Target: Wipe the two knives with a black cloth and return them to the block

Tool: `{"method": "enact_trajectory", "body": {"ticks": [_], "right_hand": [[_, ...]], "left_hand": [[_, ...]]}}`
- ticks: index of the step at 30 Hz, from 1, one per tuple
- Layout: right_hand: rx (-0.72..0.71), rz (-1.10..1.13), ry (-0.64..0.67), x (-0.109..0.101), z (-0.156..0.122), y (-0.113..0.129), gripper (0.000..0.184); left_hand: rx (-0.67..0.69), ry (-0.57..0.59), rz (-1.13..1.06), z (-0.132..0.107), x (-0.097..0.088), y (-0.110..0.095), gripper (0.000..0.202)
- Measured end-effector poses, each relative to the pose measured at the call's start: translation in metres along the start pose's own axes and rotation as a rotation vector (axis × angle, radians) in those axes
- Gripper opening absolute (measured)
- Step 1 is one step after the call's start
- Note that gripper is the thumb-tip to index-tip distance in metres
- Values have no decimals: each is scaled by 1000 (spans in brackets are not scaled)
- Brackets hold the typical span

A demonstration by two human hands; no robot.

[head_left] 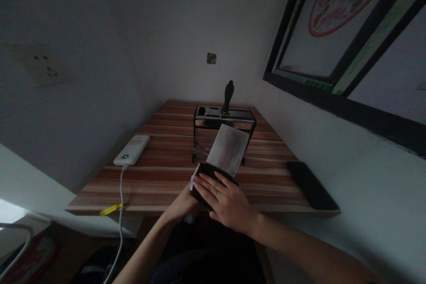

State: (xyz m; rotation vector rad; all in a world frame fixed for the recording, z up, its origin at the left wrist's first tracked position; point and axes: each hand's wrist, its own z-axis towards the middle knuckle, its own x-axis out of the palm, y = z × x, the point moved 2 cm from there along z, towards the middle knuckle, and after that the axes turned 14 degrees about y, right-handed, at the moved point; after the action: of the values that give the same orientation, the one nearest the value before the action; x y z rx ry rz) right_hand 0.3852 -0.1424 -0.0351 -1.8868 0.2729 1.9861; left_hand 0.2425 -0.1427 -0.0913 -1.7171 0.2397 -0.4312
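A knife (222, 154) with a broad pale blade and a black handle points up and away over the near edge of a wooden table (166, 177). My right hand (226, 202) lies over the black handle, fingers flat and pressed on it, a ring on one finger. My left hand (181, 206) is under the handle, mostly hidden, holding it from below along with something white at its left end. Behind the blade stands a metal knife rack (223, 120) with one black-handled tool (228, 95) upright in it.
A white power bank (132, 150) lies at the table's left with a white cable (120, 213) hanging off the front edge, tagged yellow. A black phone-like slab (311, 185) lies at the right edge. White walls close both sides; a framed picture (349, 31) hangs right.
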Motion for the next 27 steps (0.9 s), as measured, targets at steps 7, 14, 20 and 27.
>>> {"method": "enact_trajectory", "body": {"ticks": [7, 14, 20, 27], "right_hand": [[1, 13, 3, -4, 3, -10, 71], [11, -5, -16, -14, 3, -24, 62], [31, -37, -52, -23, 5, -39, 59], [65, -83, -95, -37, 7, -62, 59]], "left_hand": [[43, 48, 61, 4, -3, 3, 28], [59, 150, 30, 8, -5, 9, 38], [63, 171, 46, 7, -3, 2, 36], [56, 189, 68, 5, 0, -3, 41]]}}
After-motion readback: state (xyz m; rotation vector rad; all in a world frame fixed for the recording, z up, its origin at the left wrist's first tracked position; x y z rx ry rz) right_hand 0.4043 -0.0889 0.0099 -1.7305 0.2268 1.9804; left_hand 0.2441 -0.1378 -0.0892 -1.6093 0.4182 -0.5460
